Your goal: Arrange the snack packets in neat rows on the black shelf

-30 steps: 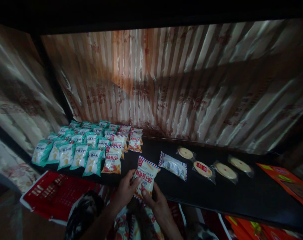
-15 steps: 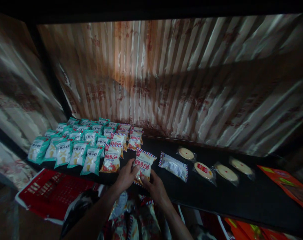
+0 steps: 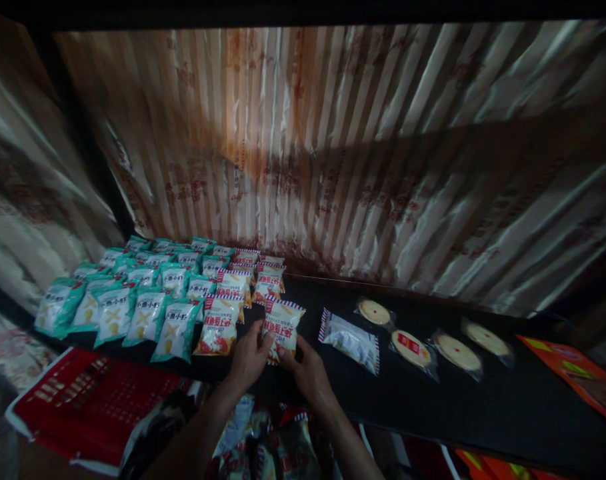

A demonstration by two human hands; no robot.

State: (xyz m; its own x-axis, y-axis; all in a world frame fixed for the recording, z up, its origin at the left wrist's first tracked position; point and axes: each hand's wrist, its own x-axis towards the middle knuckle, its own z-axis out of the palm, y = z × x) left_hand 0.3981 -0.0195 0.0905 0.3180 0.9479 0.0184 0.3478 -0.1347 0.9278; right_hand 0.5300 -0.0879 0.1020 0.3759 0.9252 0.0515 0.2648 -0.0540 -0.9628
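Between my two hands stands a snack bag [image 3: 284, 317] with a striped top edge and red lettering, tilted back at the front of the black shelf [image 3: 407, 393]. My left hand [image 3: 253, 353] grips its left side and my right hand [image 3: 305, 367] its lower right side, thumb on the front. Just left of it is a matching snack bag [image 3: 220, 323], with more of the same kind in rows behind. A snack bag lying face down [image 3: 350, 339] is to the right of my right hand.
Teal snack bags [image 3: 175, 330] fill the shelf's left end in rows. Round wrapped flat cakes [image 3: 413, 350] and an orange packet [image 3: 575, 373] lie to the right. Below the shelf are more snack bags [image 3: 295, 450] and a red basket [image 3: 90, 403]. Corrugated wrapped sheeting [image 3: 333, 153] backs the shelf.
The held bag has come a little closer to the matching bag on its left, both hands moving with it. The view has shifted slightly.
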